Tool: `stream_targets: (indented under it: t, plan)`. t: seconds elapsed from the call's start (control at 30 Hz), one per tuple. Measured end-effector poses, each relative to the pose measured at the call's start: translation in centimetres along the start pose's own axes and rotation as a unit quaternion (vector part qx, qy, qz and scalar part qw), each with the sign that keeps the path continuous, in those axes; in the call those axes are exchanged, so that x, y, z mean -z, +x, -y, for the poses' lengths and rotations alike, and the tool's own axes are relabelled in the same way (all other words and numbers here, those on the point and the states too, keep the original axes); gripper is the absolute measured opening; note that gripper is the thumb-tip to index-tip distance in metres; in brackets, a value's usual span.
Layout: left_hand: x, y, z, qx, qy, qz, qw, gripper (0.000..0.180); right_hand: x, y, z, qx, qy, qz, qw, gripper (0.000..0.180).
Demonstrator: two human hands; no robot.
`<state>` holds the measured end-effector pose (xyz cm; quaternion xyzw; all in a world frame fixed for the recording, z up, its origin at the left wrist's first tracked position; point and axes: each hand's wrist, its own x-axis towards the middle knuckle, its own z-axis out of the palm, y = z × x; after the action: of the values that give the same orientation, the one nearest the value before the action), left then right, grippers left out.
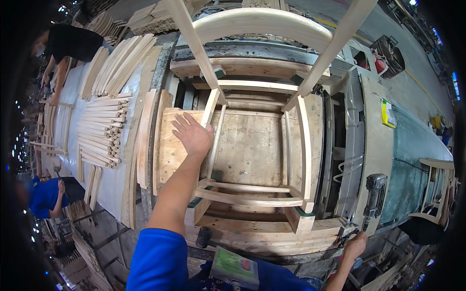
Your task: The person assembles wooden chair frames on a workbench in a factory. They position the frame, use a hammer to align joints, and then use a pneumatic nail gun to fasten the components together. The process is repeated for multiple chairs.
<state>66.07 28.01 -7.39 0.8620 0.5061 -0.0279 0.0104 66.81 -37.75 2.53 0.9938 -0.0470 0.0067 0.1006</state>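
A pale wooden chair frame (248, 198) lies in a clamping jig (272, 237), its slatless back rising at the far side. My left hand (195, 136) is open, fingers spread, its palm edge against the chair's left side rail (210, 107). At the jig's near right corner my right hand (356, 245) is closed beside a small black fitting (342, 234). What its fingers hold is too small to tell. Just beyond that hand lies a grey and black air-powered tool (374, 196) on the right ledge.
On the left table, chair legs or rails (102, 128) lie stacked beside curved wooden pieces (124, 65). A yellow-green packet (388, 113) rests on the right bench. Co-workers stand at the left, one in black (73, 43), one in blue (46, 196). Another chair frame (432, 186) stands far right.
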Motion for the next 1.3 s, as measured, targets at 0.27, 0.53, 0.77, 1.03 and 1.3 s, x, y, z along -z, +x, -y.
stream_targets:
  t: [0.27, 0.53, 0.77, 1.03, 1.3]
  plan:
    - [0.4, -0.1, 0.0, 0.002, -0.015, 0.025, 1.000, 0.101, 0.3, 0.0, 0.0, -0.012, 0.004, 0.013, 1.000, 0.019]
    - [-0.1, -0.5, 0.6, -0.025, -0.010, -0.016, 0.999, 0.101, 0.0, -0.1, -0.6, -0.010, 0.020, 0.011, 1.000, 0.019]
    - [0.0, -0.6, 0.6, -0.016, -0.013, -0.017, 1.000, 0.101, -0.6, -0.1, -1.1, 0.027, 0.062, -0.046, 0.997, 0.018]
    - [-0.2, -0.9, 0.6, -0.037, -0.021, -0.022, 0.999, 0.100, 0.9, -0.2, -0.4, -0.003, 0.023, 0.035, 0.999, 0.025]
    - [0.3, -1.7, 1.4, -0.036, -0.053, -0.044, 0.997, 0.102, 6.2, -6.4, 8.6, 0.220, 0.285, 0.038, 0.932, 0.031]
